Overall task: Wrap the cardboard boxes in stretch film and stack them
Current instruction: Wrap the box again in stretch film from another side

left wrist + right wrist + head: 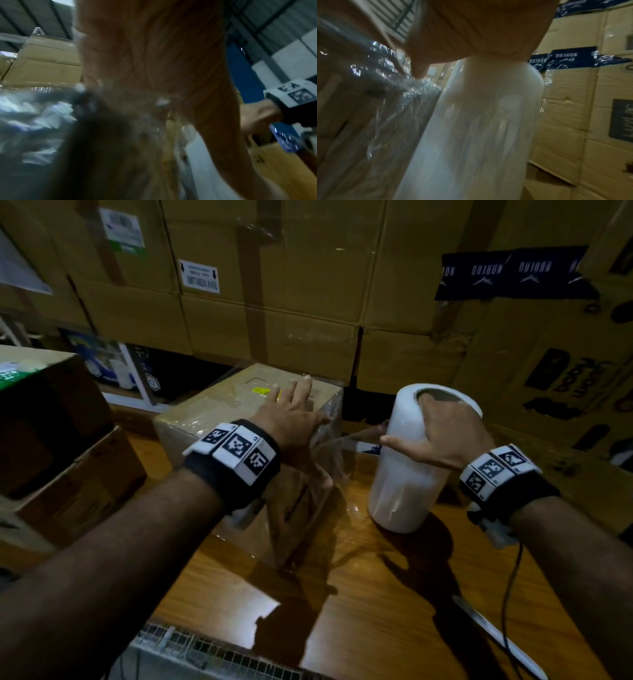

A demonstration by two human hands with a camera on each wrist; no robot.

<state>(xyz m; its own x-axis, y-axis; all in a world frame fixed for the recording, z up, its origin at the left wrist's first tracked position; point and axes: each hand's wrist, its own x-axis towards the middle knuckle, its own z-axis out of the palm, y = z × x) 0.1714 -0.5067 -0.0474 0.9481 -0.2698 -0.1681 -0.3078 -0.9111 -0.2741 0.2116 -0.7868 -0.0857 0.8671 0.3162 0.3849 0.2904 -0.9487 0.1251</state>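
The cardboard box (239, 419) already has film on it, the left hand (291, 412) lies flat with straight fingers, the right hand (442, 429) grips the stretch film roll (411, 474), and stacking is not done.

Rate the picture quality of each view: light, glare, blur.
Head view: dim and warm, mostly sharp; glare patch on the table, hard arm shadows beside it, wide-angle bending at the edges. Left wrist view: left hand too near, out of focus, fills the frame. Right wrist view: motion blur; specks of glare on the film beside the roll.
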